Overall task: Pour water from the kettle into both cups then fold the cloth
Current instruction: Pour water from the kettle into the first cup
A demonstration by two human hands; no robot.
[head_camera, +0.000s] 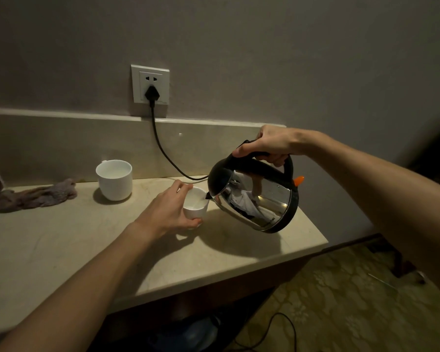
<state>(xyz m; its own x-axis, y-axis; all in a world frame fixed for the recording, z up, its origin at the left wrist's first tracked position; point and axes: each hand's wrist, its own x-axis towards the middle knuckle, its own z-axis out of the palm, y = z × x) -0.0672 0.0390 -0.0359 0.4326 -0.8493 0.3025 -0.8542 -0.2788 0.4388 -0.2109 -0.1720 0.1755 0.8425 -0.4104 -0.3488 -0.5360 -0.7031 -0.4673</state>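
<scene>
My right hand (pixel 269 143) grips the black handle of a steel kettle (pixel 254 196), which is tilted left with its spout over a small white cup (pixel 197 204). My left hand (pixel 168 210) wraps around that cup on the counter. A thin stream runs from the spout into the cup. A larger white cup (pixel 114 180) stands upright farther back and to the left. A crumpled grey-purple cloth (pixel 33 195) lies at the far left of the beige counter (pixel 87 250).
A black plug sits in a wall socket (pixel 150 83), and its cord (pixel 163 151) runs down across the backsplash behind the kettle. The counter's right edge drops to a patterned floor (pixel 341 301). Dark cables lie under the counter.
</scene>
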